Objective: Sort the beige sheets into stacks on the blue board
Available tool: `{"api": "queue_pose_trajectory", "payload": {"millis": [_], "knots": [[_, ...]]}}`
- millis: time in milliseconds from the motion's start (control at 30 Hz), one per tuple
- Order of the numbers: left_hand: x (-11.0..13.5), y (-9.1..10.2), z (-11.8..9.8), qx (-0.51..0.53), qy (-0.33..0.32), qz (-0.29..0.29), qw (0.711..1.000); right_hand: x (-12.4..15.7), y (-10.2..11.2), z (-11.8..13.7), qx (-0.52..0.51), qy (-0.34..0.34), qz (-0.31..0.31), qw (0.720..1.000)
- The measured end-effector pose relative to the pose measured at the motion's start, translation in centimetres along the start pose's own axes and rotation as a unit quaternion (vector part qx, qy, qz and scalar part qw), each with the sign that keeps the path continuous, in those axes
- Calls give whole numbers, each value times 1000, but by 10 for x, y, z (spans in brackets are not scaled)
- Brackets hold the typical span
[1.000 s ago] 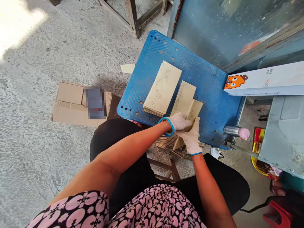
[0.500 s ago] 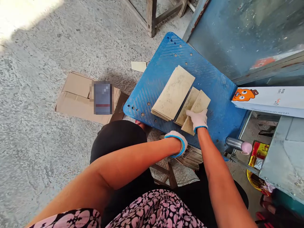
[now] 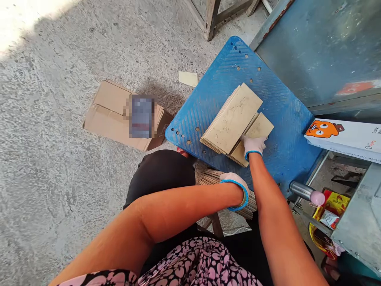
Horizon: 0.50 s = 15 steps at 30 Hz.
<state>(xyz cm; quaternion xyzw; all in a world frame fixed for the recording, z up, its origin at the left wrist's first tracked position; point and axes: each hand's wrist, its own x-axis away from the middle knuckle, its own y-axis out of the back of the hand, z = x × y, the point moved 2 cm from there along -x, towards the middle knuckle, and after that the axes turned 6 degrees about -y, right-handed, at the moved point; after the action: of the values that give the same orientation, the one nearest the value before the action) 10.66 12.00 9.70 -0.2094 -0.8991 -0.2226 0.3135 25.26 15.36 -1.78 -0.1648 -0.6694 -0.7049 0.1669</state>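
My right hand [image 3: 255,147], in a white knitted glove with a blue cuff, is closed on a small stack of thin wooden boards [image 3: 260,125], thumb toward the larger stack. That larger stack of thin pale boards [image 3: 235,119] lies against it on the blue plastic tabletop [image 3: 190,107]. Below the near table edge, my left hand [image 3: 238,186], gloved the same way, rests over a row of boards standing on edge [image 3: 208,178]. Its fingers are mostly hidden behind the wrist and glove.
A cardboard box [image 3: 104,109] sits on the concrete floor at left, a blurred dark object on it. One loose board [image 3: 188,78] lies beyond the table. To the right are a white printed box [image 3: 345,137], a metal flask [image 3: 302,190] and a metal cabinet [image 3: 361,210].
My right hand has drawn the angled top board in line with the small stack, which now sits against the larger stack. My left hand stays low by the edge-standing boards. The view has shifted.
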Motion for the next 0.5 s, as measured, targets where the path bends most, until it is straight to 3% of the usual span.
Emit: {"api": "queue_pose_trajectory", "payload": {"millis": [67,300,500], "knots": [[1,1,-2,-24,-17,32,999,2,-3,1,0,-3,-3,1000],[0,-1,-5,-16,-14,40,999,7,-9,3,3,-2,-23,1000],[-8,-3,4,-39,-32,16,999,2,-8,-7,-30,40,-18,999]]}}
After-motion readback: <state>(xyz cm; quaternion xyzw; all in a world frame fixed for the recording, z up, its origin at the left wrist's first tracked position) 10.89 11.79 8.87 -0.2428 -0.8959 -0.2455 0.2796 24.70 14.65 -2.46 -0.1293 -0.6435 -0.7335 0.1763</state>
